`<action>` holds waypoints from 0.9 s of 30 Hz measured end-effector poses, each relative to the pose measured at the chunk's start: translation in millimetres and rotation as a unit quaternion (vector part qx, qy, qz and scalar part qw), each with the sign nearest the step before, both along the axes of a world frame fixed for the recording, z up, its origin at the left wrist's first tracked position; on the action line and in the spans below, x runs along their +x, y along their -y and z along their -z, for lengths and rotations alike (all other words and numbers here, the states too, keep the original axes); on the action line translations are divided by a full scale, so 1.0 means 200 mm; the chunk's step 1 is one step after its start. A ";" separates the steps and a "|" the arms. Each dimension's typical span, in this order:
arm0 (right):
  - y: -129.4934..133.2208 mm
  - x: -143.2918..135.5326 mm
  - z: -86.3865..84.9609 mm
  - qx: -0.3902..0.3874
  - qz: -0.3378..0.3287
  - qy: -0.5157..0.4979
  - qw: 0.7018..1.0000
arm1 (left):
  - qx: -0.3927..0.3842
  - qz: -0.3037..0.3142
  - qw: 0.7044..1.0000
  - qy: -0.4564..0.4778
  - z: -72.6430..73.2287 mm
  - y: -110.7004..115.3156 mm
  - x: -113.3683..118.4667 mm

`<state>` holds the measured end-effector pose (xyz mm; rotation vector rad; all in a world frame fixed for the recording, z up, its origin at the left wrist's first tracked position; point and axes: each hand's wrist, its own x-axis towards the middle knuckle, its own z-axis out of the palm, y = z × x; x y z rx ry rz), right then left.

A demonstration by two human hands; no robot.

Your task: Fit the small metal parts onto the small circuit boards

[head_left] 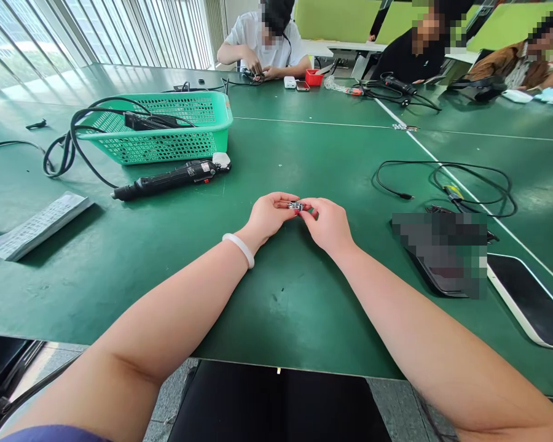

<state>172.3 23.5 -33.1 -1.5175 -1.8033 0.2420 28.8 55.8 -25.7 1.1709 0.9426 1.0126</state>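
Between my fingertips, over the middle of the green table, is a small silvery-black part (295,206), too small to name. My left hand (271,216) pinches its left side, with a white bangle on that wrist. At its right side, the thumb and fingers of my right hand (326,224) close on it too. Beyond my left hand lies a black electric screwdriver (166,179) with a cable. Its red switch faces up. Which details the part has on its underside is hidden by my fingers.
A green plastic basket (166,147) with cables stands at the back left. A stack of paper (39,227) lies left. At right are a thin black cable (470,166), a blurred dark object (437,258) and a phone (532,301). Several people sit across the table (304,319).
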 end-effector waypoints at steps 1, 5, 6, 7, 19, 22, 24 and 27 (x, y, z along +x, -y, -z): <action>0.00 0.00 0.00 -0.003 0.004 0.002 1.000 | 0.001 0.000 1.000 0.001 0.00 0.00 0.00; 0.00 -0.01 0.00 -0.008 0.017 0.012 1.000 | 0.004 -0.005 1.000 -0.008 0.00 0.00 0.00; 0.00 -0.01 0.00 -0.008 0.016 0.012 1.000 | 0.004 -0.008 1.000 -0.012 0.00 0.00 0.00; 0.00 -0.01 0.00 -0.008 0.015 0.011 1.000 | 0.004 -0.010 1.000 -0.015 0.00 0.00 0.00; 0.00 -0.01 -0.01 -0.017 0.015 0.011 1.000 | -0.001 -0.014 1.000 -0.026 -0.02 0.01 0.00; 0.01 -0.01 -0.01 -0.020 0.015 0.012 1.000 | -0.003 -0.012 1.000 -0.026 -0.02 0.01 0.00; 0.01 -0.01 -0.02 -0.024 0.017 0.010 1.000 | -0.002 -0.012 1.000 -0.025 -0.01 0.00 0.00; 0.01 -0.01 -0.01 -0.027 0.018 0.001 0.999 | -0.008 -0.011 1.000 -0.021 -0.02 0.01 0.00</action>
